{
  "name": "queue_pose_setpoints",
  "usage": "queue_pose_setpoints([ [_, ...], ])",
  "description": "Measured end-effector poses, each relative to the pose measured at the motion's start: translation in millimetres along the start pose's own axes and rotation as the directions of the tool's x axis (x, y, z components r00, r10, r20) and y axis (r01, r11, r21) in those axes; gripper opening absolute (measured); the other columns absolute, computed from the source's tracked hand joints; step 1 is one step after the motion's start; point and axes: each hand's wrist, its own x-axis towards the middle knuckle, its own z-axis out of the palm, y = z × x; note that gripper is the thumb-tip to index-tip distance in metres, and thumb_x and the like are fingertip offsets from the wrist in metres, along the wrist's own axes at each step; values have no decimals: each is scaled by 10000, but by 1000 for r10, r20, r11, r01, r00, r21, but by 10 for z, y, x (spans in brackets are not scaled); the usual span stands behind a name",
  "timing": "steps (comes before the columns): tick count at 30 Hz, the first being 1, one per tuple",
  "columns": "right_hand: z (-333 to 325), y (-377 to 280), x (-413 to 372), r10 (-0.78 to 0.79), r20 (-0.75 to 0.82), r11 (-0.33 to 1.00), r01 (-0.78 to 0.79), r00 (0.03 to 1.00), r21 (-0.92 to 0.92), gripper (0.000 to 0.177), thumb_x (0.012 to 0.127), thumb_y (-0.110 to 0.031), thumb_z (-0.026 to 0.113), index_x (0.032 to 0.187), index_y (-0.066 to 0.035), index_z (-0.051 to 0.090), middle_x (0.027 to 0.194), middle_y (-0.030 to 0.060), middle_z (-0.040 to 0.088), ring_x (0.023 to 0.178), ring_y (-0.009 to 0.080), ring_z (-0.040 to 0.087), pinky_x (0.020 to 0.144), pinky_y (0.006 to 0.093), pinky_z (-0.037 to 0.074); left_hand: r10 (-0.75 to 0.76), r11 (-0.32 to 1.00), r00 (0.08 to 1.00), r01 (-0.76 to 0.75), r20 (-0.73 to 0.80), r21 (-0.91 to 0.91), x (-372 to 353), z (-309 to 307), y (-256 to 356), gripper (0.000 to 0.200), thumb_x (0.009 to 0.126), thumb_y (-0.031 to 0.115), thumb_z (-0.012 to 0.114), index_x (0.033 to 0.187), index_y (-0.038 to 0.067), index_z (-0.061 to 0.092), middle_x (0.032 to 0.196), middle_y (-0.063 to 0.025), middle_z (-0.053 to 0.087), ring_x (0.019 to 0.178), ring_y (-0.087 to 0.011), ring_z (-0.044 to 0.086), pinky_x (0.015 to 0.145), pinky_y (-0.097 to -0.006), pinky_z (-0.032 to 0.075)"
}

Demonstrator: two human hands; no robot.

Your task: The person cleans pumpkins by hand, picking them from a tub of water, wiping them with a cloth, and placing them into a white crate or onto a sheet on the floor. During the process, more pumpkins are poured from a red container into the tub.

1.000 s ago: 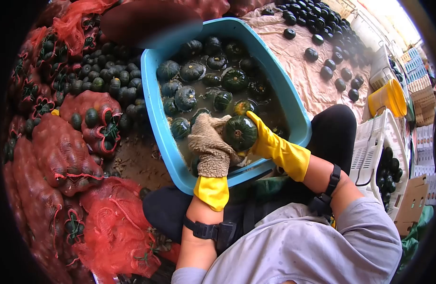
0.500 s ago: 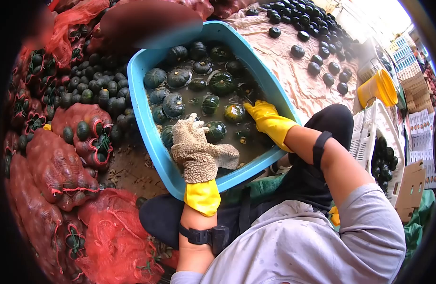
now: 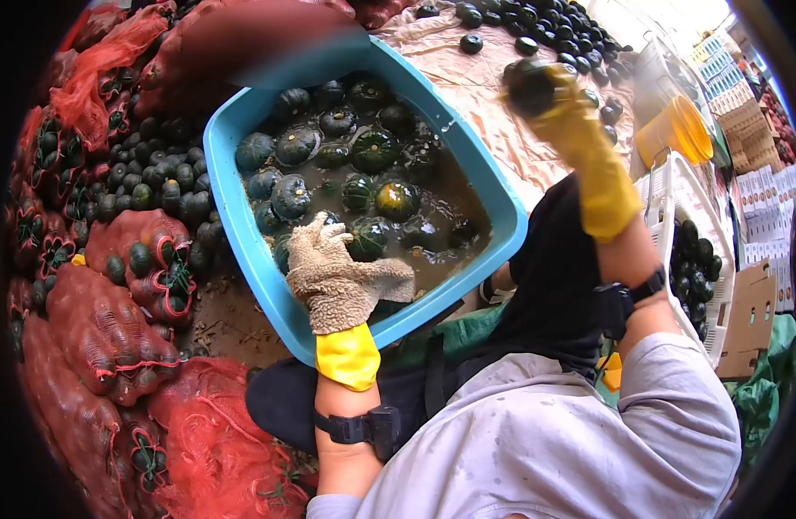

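Observation:
My right hand, in a yellow glove and blurred by motion, holds a dark green squash above the cloth right of the tub. My left hand wears a yellow glove wrapped in a tan terry cloth and rests over the tub's near left part. Its fingers are hidden by the cloth. The blue tub holds murky water with several green squashes floating in it, one with an orange patch near the middle.
Many squashes lie on a pinkish cloth beyond the tub. Red mesh sacks and a squash pile stand left. At right are a yellow bucket, a white crate and a cardboard box.
My right hand has risen out of the tub and moved up and right, now with a squash in it. The left hand stays over the tub. The view has shifted slightly.

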Motion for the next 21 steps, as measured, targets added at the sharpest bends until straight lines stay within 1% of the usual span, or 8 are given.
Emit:
queue_pose_setpoints([
  [3,-598,1784,463,-176,-143,876,89,974,-473,488,1052,-534,616,1313,-132,710,1269,118,744,1141,220,708,1061,451,548,130,985,991,-131,24,112,-37,-24,27,1114,615,292,1032,1490,-43,430,1338,-193,615,1219,-253,613,1046,-416,557],
  [4,-1032,2218,416,-22,-214,645,-150,977,-749,385,1115,-255,503,1445,-109,637,1377,95,694,1240,182,636,1078,341,502,199,941,979,-202,39,271,-131,8,134,1129,601,308,1039,1486,-46,433,1336,-191,615,1218,-249,616,1044,-408,559],
  [6,-1500,2488,260,368,-442,923,-379,818,68,390,1081,-247,550,1433,-110,651,1357,101,702,1229,197,646,1067,346,511,322,762,941,-320,100,563,-315,33,350,1162,573,340,1052,1478,-52,438,1332,-188,617,1214,-240,622,1038,-394,564],
  [8,-1534,2229,134,516,-401,675,-71,756,735,400,1047,-239,596,1420,-111,664,1338,108,710,1217,212,655,1057,351,520,431,552,889,-396,156,734,-399,16,462,1188,538,380,1059,1461,-57,453,1323,-180,621,1191,-227,635,1026,-369,570],
  [13,-496,482,-339,-34,252,704,-156,967,693,438,962,-220,713,1387,-114,699,1289,125,730,1188,250,680,1031,365,541,558,458,816,-452,148,766,-305,5,326,1046,509,619,982,1250,-39,646,1268,-163,673,1187,-283,646,1062,-384,532],
  [15,185,-230,-564,-237,638,818,-204,732,537,459,928,-212,760,1374,-116,713,1269,132,738,1177,266,690,1020,370,550,573,529,802,-518,168,672,-344,61,318,924,518,706,946,1065,-11,748,1235,-216,691,1222,-357,628,1086,-451,516],
  [18,1253,-575,-978,-467,847,781,568,256,259,569,837,-302,807,1386,-191,706,1297,158,726,1223,366,686,1044,466,549,622,370,747,-542,232,755,-309,17,286,796,575,579,965,1060,-4,724,1262,-185,684,1228,-358,619,1091,-456,501],
  [21,1694,-609,-1470,-429,819,724,687,381,60,681,824,-387,839,1445,-164,669,1389,169,696,1296,366,655,1080,462,531,673,60,632,-564,384,823,-396,37,461,886,601,368,1029,1271,-44,622,1299,-194,648,1144,-314,658,998,-400,571],
])
